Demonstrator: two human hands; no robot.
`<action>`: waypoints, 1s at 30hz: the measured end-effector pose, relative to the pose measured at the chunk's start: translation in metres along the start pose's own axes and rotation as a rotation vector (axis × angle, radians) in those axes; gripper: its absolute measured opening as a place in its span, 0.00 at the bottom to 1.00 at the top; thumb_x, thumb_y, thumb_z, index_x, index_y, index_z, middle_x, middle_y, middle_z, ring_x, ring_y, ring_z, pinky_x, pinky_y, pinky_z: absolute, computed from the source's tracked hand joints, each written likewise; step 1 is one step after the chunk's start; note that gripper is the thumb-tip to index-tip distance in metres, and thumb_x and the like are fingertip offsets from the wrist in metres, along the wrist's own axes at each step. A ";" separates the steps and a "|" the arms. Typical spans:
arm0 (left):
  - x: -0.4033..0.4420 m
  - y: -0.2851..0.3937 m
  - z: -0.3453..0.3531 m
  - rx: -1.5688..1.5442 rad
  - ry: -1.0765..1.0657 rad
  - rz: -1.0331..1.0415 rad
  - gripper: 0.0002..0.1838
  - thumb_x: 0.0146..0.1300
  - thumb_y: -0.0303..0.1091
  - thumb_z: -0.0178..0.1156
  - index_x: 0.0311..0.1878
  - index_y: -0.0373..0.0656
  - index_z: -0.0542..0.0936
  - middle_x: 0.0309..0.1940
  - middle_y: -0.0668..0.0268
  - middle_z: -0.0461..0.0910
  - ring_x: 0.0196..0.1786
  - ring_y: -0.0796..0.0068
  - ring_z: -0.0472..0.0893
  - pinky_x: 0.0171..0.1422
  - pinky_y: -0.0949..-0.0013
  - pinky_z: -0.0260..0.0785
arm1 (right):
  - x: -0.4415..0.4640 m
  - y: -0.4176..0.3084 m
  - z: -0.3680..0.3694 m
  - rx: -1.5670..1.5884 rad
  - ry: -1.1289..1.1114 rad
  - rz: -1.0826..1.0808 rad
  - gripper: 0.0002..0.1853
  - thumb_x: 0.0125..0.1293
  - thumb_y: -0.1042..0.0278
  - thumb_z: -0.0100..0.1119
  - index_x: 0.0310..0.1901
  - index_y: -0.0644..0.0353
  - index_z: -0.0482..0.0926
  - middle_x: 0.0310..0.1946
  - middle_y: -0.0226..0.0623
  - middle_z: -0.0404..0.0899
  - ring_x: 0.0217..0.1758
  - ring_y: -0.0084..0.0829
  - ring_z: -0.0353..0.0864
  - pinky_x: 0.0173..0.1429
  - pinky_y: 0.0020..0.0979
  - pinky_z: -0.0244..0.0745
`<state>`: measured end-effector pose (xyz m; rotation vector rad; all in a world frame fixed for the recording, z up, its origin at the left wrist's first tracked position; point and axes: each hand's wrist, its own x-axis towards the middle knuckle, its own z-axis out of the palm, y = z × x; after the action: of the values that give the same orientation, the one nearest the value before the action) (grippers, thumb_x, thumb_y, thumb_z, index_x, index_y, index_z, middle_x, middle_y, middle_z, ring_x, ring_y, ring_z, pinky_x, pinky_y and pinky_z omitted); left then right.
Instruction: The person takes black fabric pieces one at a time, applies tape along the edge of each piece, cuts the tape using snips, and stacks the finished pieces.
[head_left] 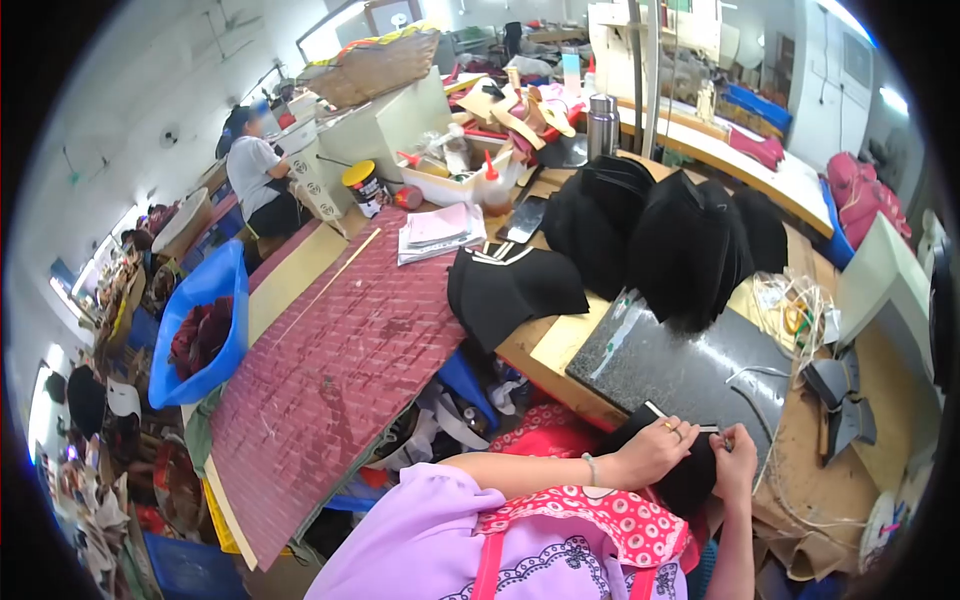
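Note:
A black fabric piece [688,482] with white strips at its upper edge lies between my two hands, at the near edge of a dark stone slab [680,360]. My left hand [657,450] is closed on it from the left, a ring on one finger. On the right side, my right hand [735,462] pinches the piece near a white strip. Stacks of black fabric pieces [690,245] stand behind the slab. Another black piece with white strips [515,290] lies to their left.
A maroon patterned board [340,370] spans the left, with a blue basket [240,330] beside it. Papers [440,232], a phone [526,219], a steel flask [603,127] and a glue bottle [492,188] stand or lie behind. Tangled cords [793,312] are right. A person [255,170] sits far left.

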<state>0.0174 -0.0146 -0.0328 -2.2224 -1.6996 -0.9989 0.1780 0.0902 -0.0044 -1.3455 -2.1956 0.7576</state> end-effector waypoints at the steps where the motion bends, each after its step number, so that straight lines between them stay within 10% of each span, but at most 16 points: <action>1: 0.000 0.000 -0.001 -0.015 -0.005 -0.008 0.23 0.60 0.33 0.60 0.55 0.27 0.73 0.43 0.52 0.77 0.48 0.56 0.77 0.57 0.60 0.70 | 0.000 0.004 0.002 0.018 0.011 -0.009 0.12 0.59 0.67 0.66 0.32 0.64 0.73 0.26 0.47 0.77 0.30 0.44 0.77 0.38 0.40 0.70; 13: 0.016 -0.016 0.004 -0.056 -0.020 -0.008 0.18 0.54 0.24 0.55 0.49 0.29 0.76 0.40 0.54 0.77 0.48 0.55 0.75 0.56 0.59 0.69 | -0.007 0.018 0.003 0.296 0.037 -0.114 0.11 0.61 0.74 0.65 0.30 0.63 0.69 0.20 0.27 0.64 0.25 0.20 0.59 0.29 0.27 0.59; 30: 0.012 -0.036 -0.056 -0.505 0.011 -0.356 0.06 0.56 0.27 0.63 0.30 0.39 0.75 0.29 0.55 0.77 0.39 0.52 0.76 0.45 0.55 0.67 | -0.014 0.009 -0.005 0.532 -0.043 -0.131 0.09 0.67 0.69 0.62 0.34 0.61 0.72 0.23 0.20 0.66 0.26 0.13 0.59 0.29 0.19 0.55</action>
<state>-0.0361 -0.0213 0.0077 -2.2077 -2.0690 -1.6824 0.1927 0.0821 -0.0075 -0.9154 -1.8952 1.2178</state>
